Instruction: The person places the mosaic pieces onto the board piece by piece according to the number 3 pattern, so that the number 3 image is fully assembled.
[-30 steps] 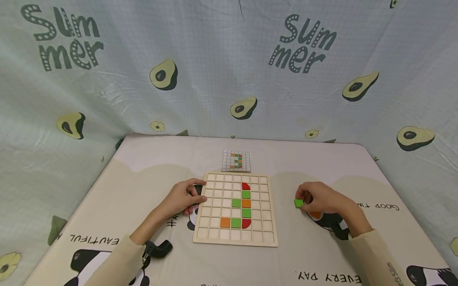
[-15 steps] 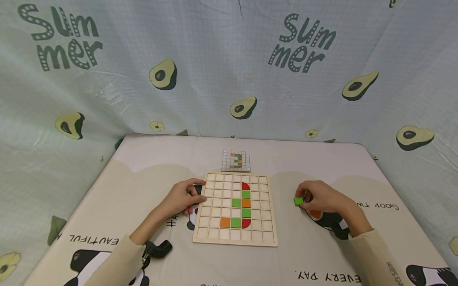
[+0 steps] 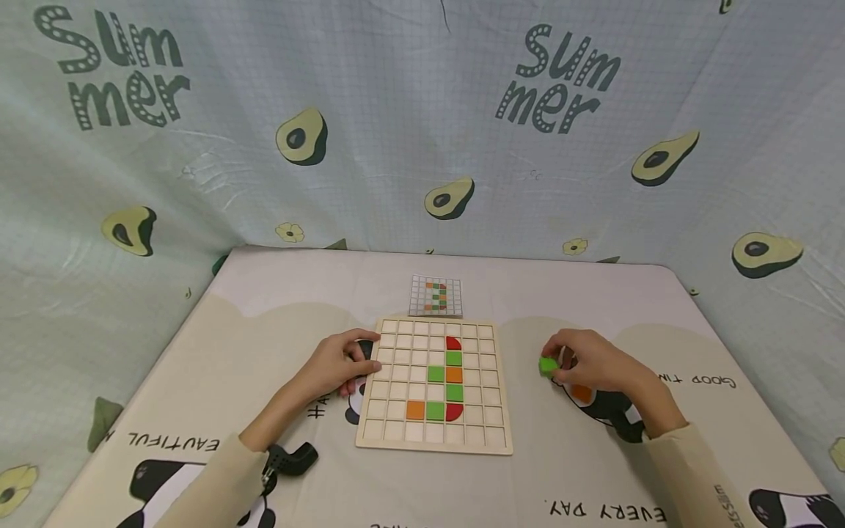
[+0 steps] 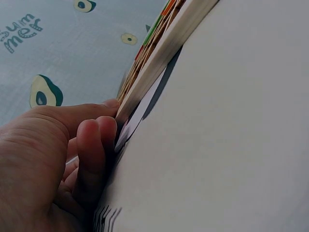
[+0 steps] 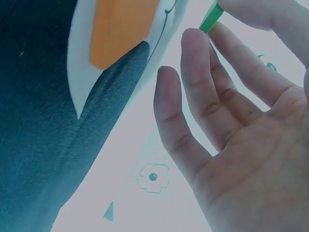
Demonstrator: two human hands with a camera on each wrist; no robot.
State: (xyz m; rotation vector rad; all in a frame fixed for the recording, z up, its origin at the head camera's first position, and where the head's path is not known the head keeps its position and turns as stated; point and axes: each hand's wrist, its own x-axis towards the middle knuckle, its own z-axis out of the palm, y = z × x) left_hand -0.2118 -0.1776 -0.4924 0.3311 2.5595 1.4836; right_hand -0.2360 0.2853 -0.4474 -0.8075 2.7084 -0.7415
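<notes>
A wooden grid board (image 3: 389, 433) lies mid-table, with green, orange and red tiles in some cells. At its left edge rests my left hand (image 3: 333, 361), thumb and index fingertips apart along the rim. In the left wrist view, fingers of the left hand (image 4: 43, 150) touch the end of the board (image 4: 159, 63). To the right of the board, my right hand (image 3: 590, 359) pinches a small green block (image 3: 547, 366) above the cloth. The right wrist view shows the right hand (image 5: 251, 125) from the palm side, with only part of the green block (image 5: 211, 18) visible.
A small pattern card (image 3: 436, 296) with a coloured grid sits just behind the board. Near the left forearm is a black curved object (image 3: 293, 460). The printed tablecloth (image 3: 528, 477) covers the table, and a patterned curtain (image 3: 370, 110) hangs behind.
My right hand has shifted slightly up and left with the green block, which looks turned a little. The left hand and the board have stayed in place.
</notes>
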